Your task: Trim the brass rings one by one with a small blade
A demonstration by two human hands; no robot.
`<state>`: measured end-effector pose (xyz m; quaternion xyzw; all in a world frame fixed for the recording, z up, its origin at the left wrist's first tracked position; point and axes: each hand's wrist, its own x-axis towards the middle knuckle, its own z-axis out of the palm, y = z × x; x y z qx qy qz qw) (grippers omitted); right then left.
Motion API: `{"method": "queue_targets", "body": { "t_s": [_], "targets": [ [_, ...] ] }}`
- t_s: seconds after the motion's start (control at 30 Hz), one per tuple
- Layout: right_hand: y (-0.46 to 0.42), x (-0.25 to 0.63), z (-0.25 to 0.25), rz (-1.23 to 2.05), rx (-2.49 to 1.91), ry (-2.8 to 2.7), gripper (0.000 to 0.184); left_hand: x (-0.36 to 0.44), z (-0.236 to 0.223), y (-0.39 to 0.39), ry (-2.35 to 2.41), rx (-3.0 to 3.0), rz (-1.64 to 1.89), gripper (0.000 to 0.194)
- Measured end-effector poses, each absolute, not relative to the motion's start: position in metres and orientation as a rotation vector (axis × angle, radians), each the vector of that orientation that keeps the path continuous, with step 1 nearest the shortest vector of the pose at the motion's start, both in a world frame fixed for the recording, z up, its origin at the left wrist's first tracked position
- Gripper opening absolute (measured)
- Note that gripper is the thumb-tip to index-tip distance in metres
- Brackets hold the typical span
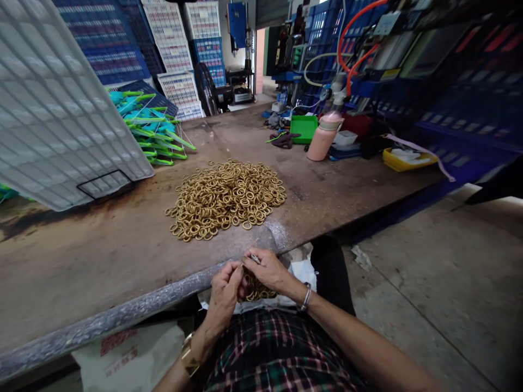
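A big heap of brass rings [226, 197] lies in the middle of the worn wooden table [102, 256]. Below the table's near edge, over my lap, both hands meet. My left hand [225, 291] is closed, its fingers pinched on a bunch of strung brass rings [255, 288] hanging between the hands. My right hand [267, 269] is closed too, pinching a small metal piece [255, 257] at the top of that bunch. A white bag [302, 269] lies under the hands on my lap.
A white plastic crate [53, 103] leans at the left. Teal and green plastic parts [153, 128] pile behind it. A pink bottle [322, 136], green tray [304, 128], yellow tray [402, 159] and machines stand at the far right. Stacked crates fill the back. Concrete floor lies to the right.
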<state>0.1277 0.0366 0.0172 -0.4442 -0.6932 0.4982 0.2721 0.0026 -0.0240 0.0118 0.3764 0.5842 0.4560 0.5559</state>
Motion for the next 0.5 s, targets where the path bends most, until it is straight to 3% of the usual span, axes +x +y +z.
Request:
{"method": "queue_targets", "body": {
  "t_s": [0.2, 0.37, 0.5],
  "targets": [
    [0.039, 0.133, 0.012, 1.344, -1.171, -1.843, 0.025, 0.006, 0.015, -0.021, 1.163, 0.662, 1.096, 0.029],
    [0.035, 0.14, 0.0, 1.007, -1.185, -2.152, 0.013, 0.009, 0.017, -0.017, 1.212, 0.65, 1.079, 0.031],
    [0.032, 0.142, -0.005, 0.823, -1.201, -2.362, 0.018, 0.009, 0.017, -0.017, 1.268, 0.736, 1.068, 0.031]
  ]
}}
